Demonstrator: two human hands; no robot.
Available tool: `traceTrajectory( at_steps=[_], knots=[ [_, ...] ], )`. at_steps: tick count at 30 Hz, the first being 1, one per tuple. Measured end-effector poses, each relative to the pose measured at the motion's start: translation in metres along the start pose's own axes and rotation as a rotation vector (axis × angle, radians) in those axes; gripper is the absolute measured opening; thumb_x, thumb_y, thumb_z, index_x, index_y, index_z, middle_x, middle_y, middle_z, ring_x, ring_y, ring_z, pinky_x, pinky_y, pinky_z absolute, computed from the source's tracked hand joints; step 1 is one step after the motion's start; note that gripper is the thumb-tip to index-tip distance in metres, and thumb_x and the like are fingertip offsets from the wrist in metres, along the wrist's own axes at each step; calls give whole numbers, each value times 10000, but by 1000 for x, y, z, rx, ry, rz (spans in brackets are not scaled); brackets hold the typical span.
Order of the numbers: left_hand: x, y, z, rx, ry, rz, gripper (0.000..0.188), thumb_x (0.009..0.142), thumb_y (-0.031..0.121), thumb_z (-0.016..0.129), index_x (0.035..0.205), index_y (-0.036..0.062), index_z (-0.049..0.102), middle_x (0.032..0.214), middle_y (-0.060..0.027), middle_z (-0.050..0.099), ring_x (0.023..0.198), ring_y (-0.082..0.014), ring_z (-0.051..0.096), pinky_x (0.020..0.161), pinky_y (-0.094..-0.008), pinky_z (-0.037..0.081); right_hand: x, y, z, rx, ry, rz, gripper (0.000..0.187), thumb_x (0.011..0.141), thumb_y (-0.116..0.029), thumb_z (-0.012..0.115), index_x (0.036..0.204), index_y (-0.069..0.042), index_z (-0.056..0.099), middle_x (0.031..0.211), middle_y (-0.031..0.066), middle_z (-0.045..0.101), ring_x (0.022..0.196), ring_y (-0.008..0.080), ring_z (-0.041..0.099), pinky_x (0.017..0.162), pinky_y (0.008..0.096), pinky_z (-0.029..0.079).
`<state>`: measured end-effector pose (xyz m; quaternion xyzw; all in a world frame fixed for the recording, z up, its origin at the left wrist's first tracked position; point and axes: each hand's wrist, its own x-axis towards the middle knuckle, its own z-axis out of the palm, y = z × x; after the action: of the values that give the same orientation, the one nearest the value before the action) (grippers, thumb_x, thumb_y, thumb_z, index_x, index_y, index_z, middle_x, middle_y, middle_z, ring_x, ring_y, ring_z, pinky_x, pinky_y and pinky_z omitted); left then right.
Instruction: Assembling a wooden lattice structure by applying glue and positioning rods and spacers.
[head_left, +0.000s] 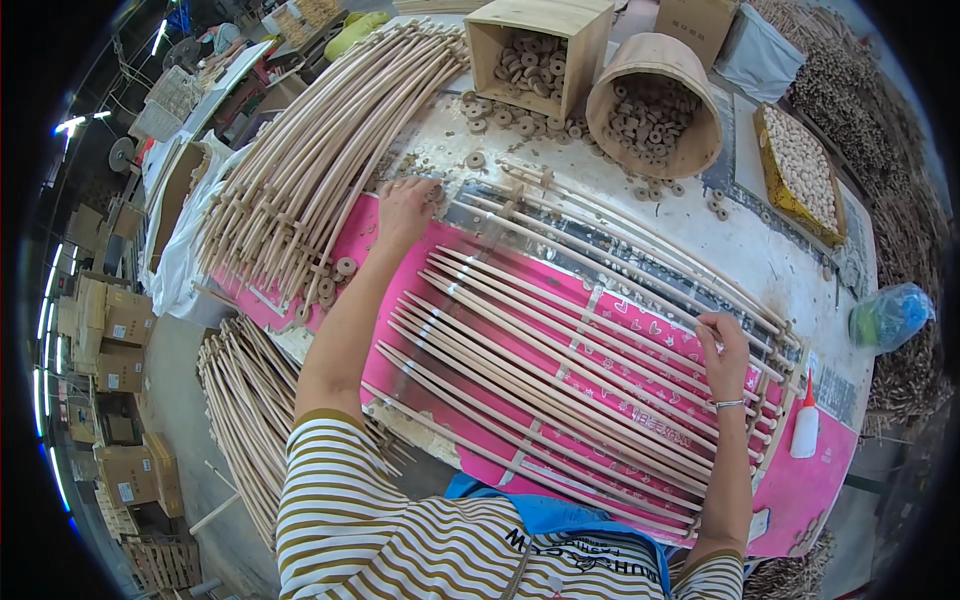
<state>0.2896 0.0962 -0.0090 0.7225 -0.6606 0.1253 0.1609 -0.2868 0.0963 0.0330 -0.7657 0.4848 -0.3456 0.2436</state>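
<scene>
My left hand [406, 208] reaches to the far side of the table, its fingers bent together over small wooden pieces; what they hold is hidden. My right hand [724, 352] is over the right part of the laid-out rods, with fingers curled and thumb near a rod; any object in its grip is too small to make out. Long thin wooden rods [560, 335] lie side by side across a pink patterned sheet [640, 420], their right ends lined up near a wooden strip [782, 415]. Farther back, more rods [640, 240] lie over a dark strip.
A tall stack of rods [310, 150] fills the back left. A square wooden box [582, 60] and a round wooden tub [703, 120] hold small rings. A yellow tray [780, 190] of beads, a red-tipped glue bottle [804, 430] and a bagged container [890, 318] stand at right.
</scene>
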Motion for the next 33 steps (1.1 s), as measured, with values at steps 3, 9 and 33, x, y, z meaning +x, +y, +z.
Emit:
traceTrajectory(
  at_steps=[3,9,33],
  knots=[
    [8,-14,-7,-450,155,-284,404,931,195,739,1332,171,700,1127,-35,742,1078,-207,700,943,-377,528,1,-3,2,-3,-15,4,102,960,-28,700,1048,19,679,960,115,648,864,224,675,792,306,560],
    [12,-7,-50,-1475,-96,-792,455,1040,237,672,1478,141,594,1074,-59,755,908,-121,711,733,-249,504,2,-4,2,-5,-17,15,114,990,-31,685,1082,36,674,989,86,647,900,156,665,821,277,557],
    [-11,43,-65,-1412,-258,-616,483,993,322,765,1410,119,632,1094,-44,769,849,-75,717,574,-175,379,11,-16,13,20,44,-122,126,922,4,718,1044,13,688,950,121,644,853,250,661,749,316,540]
  ],
)
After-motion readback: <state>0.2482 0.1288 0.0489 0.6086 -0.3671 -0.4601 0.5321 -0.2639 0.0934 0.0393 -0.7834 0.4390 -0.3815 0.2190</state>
